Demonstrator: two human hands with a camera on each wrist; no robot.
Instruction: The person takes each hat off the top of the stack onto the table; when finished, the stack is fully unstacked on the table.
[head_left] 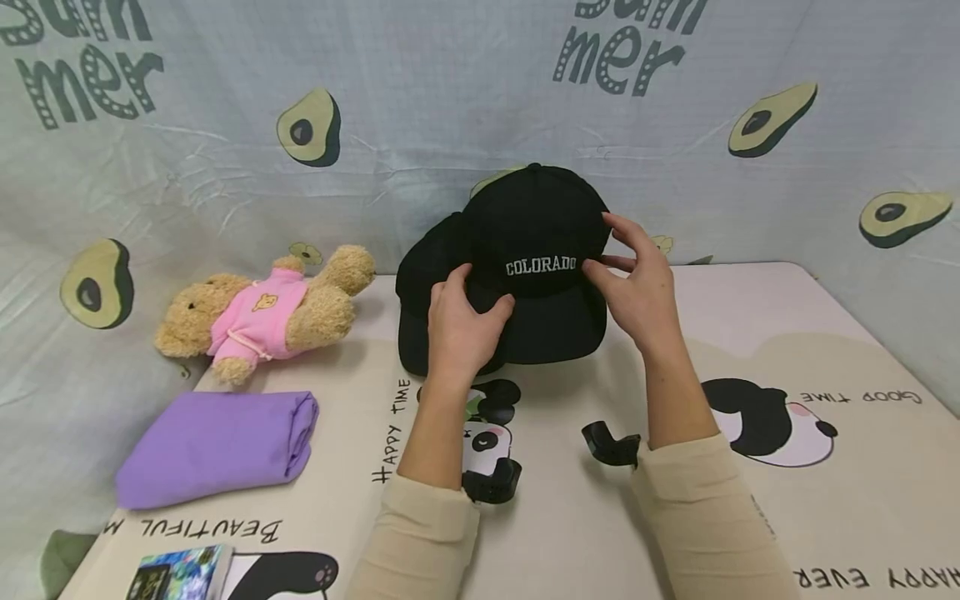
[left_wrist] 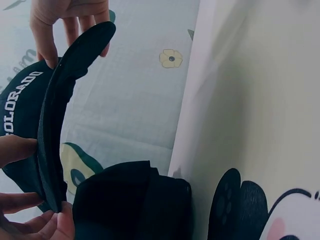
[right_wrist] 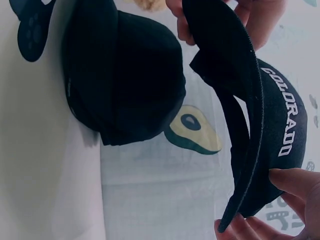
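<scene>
A black cap (head_left: 536, 217) with white COLORADO lettering is held up off the table between both hands. My left hand (head_left: 461, 325) pinches its brim and front on one side, thumb and fingers on opposite faces in the left wrist view. On the other side, my right hand (head_left: 641, 287) grips the brim's end and the crown beside the lettering, as the right wrist view shows (right_wrist: 285, 205). A second black cap (head_left: 423, 275) rests on the table behind and to the left, partly hidden by the first cap and the left hand.
At the left lies a teddy bear (head_left: 258, 321) in a pink top, with a folded purple cloth (head_left: 217, 450) in front of it. A small colourful box or book (head_left: 183, 571) is near the front left. A printed curtain (head_left: 420, 100) hangs behind the panda-patterned table (head_left: 555, 533).
</scene>
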